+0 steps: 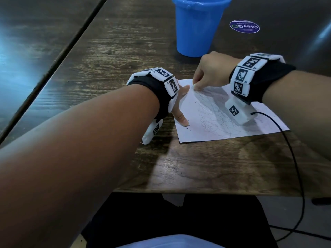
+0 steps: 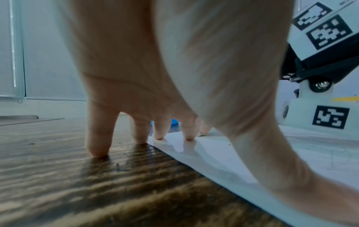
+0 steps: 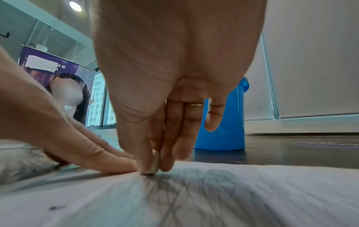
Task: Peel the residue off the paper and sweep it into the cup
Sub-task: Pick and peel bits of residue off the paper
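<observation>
A dark, wood-grained table (image 1: 125, 51) carries the work, with a pale wall and window blinds behind it in the wrist views and a purple poster (image 3: 58, 73) off to one side. The white paper (image 1: 223, 122) lies flat near the table's front edge, covered in thin grey scribbles, with a few dark specks of residue (image 1: 187, 128) by its left edge. The left hand (image 1: 180, 104) presses straight, spread fingers down, some on the sheet's left edge and some on the wood beside it. The right hand (image 1: 211, 72) pinches a small pale eraser-like piece (image 3: 153, 164) between thumb and fingers, its end on the paper near the far left corner. A blue plastic cup (image 1: 198, 25) stands upright just beyond the paper, a round purple sticker (image 1: 244, 26) to its right.
</observation>
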